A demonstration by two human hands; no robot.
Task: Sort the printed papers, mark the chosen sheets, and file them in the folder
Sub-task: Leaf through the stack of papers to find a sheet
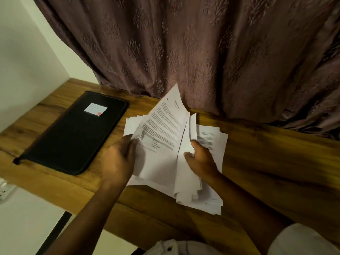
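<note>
A loose pile of printed white papers (pixel 207 184) lies on the wooden table (pixel 276 162). My left hand (pixel 117 159) grips the lower left edge of a printed sheet (pixel 165 126) lifted and tilted above the pile. My right hand (pixel 200 161) pinches a raised bundle of sheets (pixel 189 138) beside it, thumb on top. A black zipped folder (pixel 73 133) with a small white label lies shut on the table, left of the papers. No pen or marker shows.
A heavy brown patterned curtain (pixel 202 52) hangs right behind the table's far edge. A white wall (pixel 24 61) bounds the left side. A white object (pixel 5 190) pokes in at the left edge below the table.
</note>
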